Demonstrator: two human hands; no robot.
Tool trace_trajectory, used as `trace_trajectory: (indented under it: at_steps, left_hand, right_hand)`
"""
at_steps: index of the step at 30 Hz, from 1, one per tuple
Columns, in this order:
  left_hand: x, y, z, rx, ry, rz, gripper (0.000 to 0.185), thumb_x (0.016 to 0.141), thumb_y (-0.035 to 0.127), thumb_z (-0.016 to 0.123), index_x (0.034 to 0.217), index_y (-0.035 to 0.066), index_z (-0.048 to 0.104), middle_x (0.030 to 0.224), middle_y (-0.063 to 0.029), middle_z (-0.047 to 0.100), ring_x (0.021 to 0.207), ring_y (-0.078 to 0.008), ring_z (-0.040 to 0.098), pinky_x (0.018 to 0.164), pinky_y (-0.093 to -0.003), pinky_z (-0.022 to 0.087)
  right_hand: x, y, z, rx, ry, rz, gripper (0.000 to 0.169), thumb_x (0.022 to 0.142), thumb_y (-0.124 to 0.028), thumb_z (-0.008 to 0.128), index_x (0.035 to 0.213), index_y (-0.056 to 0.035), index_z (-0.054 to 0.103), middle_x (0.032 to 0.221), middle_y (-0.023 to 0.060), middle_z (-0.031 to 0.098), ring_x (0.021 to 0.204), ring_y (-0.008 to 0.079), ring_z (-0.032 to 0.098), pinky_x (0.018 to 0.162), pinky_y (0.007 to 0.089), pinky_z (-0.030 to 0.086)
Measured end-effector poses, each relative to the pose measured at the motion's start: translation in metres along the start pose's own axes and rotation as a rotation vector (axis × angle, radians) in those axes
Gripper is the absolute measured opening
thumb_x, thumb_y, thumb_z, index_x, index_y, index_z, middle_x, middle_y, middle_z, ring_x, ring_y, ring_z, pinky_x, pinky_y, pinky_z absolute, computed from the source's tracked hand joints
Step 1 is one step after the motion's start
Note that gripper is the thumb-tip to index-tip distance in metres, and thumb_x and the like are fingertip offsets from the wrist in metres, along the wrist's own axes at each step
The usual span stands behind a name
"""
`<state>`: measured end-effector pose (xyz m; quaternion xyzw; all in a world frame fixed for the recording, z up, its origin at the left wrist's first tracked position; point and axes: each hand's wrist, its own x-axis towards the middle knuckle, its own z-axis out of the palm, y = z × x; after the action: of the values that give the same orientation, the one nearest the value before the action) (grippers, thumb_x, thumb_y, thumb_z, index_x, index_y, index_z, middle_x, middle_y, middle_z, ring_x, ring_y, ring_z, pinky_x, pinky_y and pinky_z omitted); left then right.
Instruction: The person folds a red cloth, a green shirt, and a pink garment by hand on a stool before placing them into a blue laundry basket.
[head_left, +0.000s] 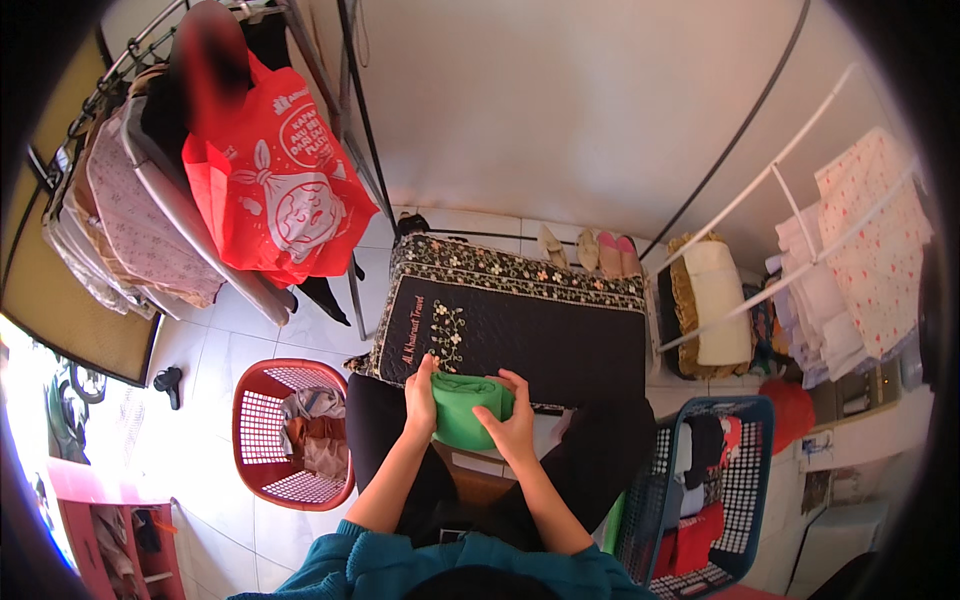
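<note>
Between my two hands is a rolled green cloth (466, 420), its coiled layers showing along the top. My left hand (421, 401) presses against its left side, fingers pointing up. My right hand (512, 414) wraps its right side, with the thumb across the front and the fingers behind. The roll is held above my lap, just at the near edge of a padded board (540, 337). That board is covered in black fabric with a flowered border and bears stitched writing.
A red laundry basket (251, 442) with clothes stands at left, a blue basket (763, 450) of folded clothes at right. Hanging garments (150, 180) and a red bag (300, 187) fill the upper left. A white rack (739, 307) rises at right; shoes (589, 249) lie beyond the board.
</note>
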<state>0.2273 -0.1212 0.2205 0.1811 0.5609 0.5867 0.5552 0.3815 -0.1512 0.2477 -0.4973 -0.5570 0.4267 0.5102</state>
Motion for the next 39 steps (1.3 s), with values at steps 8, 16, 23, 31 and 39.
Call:
trace_trajectory:
  at_steps: [8, 16, 23, 31, 39]
  left_hand:
    - [-0.006, -0.042, -0.002, 0.277, -0.174, 0.144, 0.052, 0.093, 0.046, 0.049, 0.099, -0.005, 0.059, 0.079, -0.0067, 0.062, 0.071, -0.0165, 0.056, 0.07, -0.0317, 0.047]
    - [-0.056, -0.032, 0.016, 0.616, -0.256, 0.199, 0.038, 0.09, 0.033, 0.06, 0.099, -0.004, 0.058, 0.079, -0.0147, 0.065, 0.076, -0.0143, 0.06, 0.069, -0.0317, 0.047]
    - [-0.056, -0.036, 0.014, 0.52, -0.172, 0.289, 0.036, 0.089, 0.03, 0.061, 0.097, -0.004, 0.057, 0.081, -0.0146, 0.065, 0.075, -0.0173, 0.061, 0.066, -0.0326, 0.047]
    - [-0.077, -0.015, 0.037, 0.65, -0.46, 0.343, 0.035, 0.087, 0.027, 0.06, 0.103, -0.002, 0.048, 0.086, -0.0186, 0.064, 0.082, -0.0232, 0.063, 0.072, -0.035, 0.048]
    - [-0.12, 0.001, 0.117, 0.45, -0.845, 0.213, 0.048, 0.089, 0.011, 0.058, 0.128, -0.001, 0.032, 0.105, -0.0158, 0.058, 0.093, -0.0189, 0.06, 0.08, -0.0319, 0.05]
  right_hand:
    - [-0.018, 0.027, -0.014, -0.214, 0.195, 0.064, 0.042, 0.091, -0.03, 0.058, 0.118, 0.0012, 0.05, 0.103, 0.0223, 0.062, 0.094, 0.0366, 0.063, 0.079, 0.0391, 0.049]
    - [-0.026, 0.046, -0.033, -0.163, 0.268, 0.217, 0.045, 0.093, -0.035, 0.053, 0.121, -0.0011, 0.047, 0.101, 0.0219, 0.063, 0.096, 0.0334, 0.063, 0.079, 0.0384, 0.048]
    - [-0.03, 0.036, -0.03, -0.124, 0.113, 0.298, 0.059, 0.09, -0.042, 0.055, 0.129, -0.0001, 0.039, 0.113, 0.0248, 0.058, 0.105, 0.0349, 0.059, 0.086, 0.0379, 0.046]
    - [-0.04, 0.016, -0.059, -0.097, 0.275, 0.169, 0.058, 0.09, -0.039, 0.057, 0.129, 0.0001, 0.04, 0.113, 0.0227, 0.059, 0.106, 0.0342, 0.059, 0.087, 0.0389, 0.046]
    - [-0.055, -0.022, -0.134, -0.101, 0.651, -0.065, 0.057, 0.091, -0.033, 0.058, 0.133, -0.0004, 0.036, 0.12, 0.0197, 0.055, 0.111, 0.0282, 0.056, 0.092, 0.0346, 0.043]
